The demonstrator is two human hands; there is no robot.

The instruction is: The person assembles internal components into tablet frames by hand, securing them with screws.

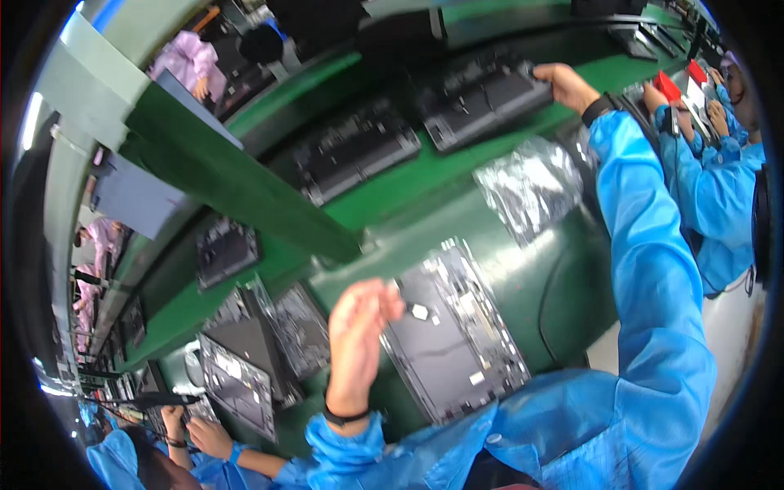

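Laptop base (453,343), opened and lying flat on the green bench (563,286) just in front of the person, shows its dark inner panel and metal edge strips. The left hand (359,327) hovers over its near left corner with fingers curled together, pinching what looks like a small pale piece at the fingertips; whether it is a screw, a sticker or a clip is too small to tell. For this step to go well, the hand would likely need to stay low and steady over the base, placing the small part squarely before letting go, and the eyes should be on that corner instead of the far reach.

Beside the base, toward the belt, lies a crumpled silvery anti-static bag (531,188). Further left on the bench sit other opened units (261,343).

Beyond, on the green conveyor belt (425,175), the right hand (567,86) is stretched far out, its fingers closed on the edge of a dark laptop chassis (482,98); another dark chassis (355,151) rides the belt just to its left. Pulling that chassis one-handed risks tilting it, so a flat, slow slide seems wiser.

Co-workers in blue sleeves (719,188) work to the right and lower left.
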